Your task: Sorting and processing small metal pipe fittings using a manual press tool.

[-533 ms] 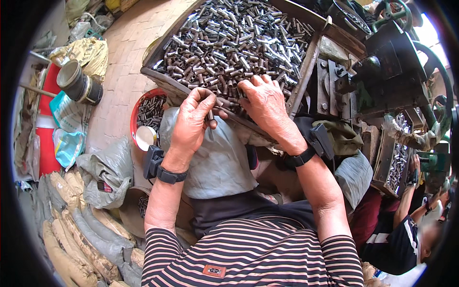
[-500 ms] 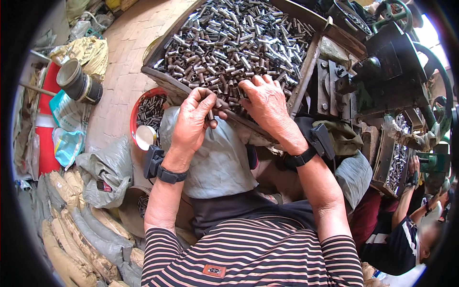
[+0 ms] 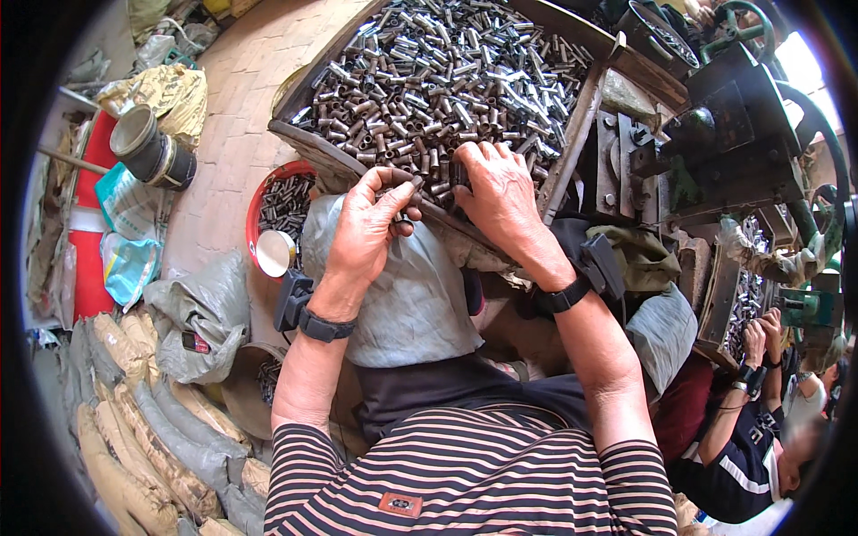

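Observation:
A heap of short metal tubes (image 3: pixel 420 98), some shiny and some brown, fills a wooden tray (image 3: pixel 335 161) in front of me. My left hand (image 3: pixel 366 210) is closed at the tray's near edge. Pinched in its darkened fingers is a short metal tube (image 3: pixel 415 183); the curled fingers partly hide what else lies in the palm. My right hand (image 3: pixel 496 188) reaches over the near edge to the front of the heap. Its thumb and fingers are bent together among the tubes, and the hand itself covers what they grip. A pale cloth (image 3: pixel 402 313) lies over my lap below.
Left of my knees stand a red-rimmed basin (image 3: pixel 253 219) of tubes with a white round lid (image 3: pixel 275 253), and a bucket (image 3: pixel 246 393). Filled sacks (image 3: pixel 134 447) lie lower left. A dark machine (image 3: pixel 724 134) stands at right; a co-worker (image 3: pixel 733 447) works beyond it.
My left hand has shifted slightly and its fingers have turned around the tube. My right fingers have drawn closer together at the heap. The co-worker's hands have come together over a tray.

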